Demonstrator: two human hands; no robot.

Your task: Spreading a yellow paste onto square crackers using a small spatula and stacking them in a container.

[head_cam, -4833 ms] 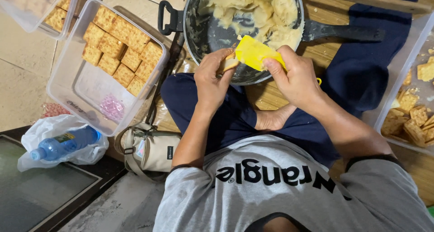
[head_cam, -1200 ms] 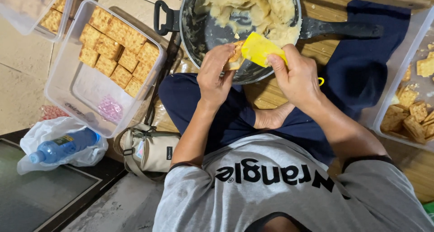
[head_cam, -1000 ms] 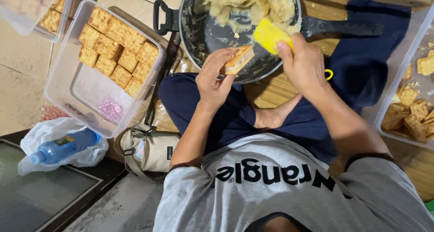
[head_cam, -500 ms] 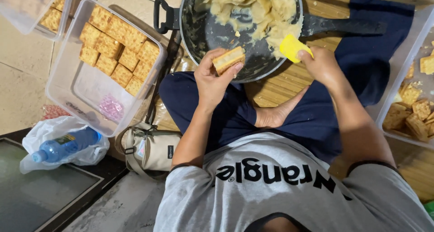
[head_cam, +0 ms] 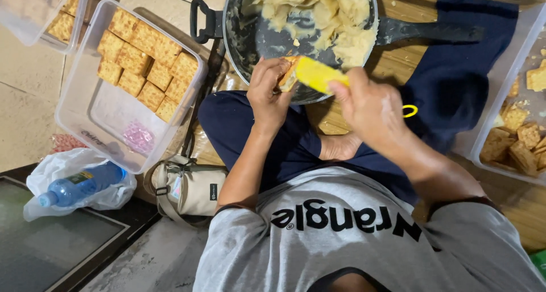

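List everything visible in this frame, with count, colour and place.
pan: one, dark, top centre, holds pale filling
yellow scraper: one, in right hand, against the cracker
cracker: one, golden, in left hand
clear tub: one, left, with rows of golden cracker squares
second tub: one, right edge, loose crackers inside
water bottle: one, blue, on white bag, lower left
beige pouch: one, by the knee
left hand; right hand
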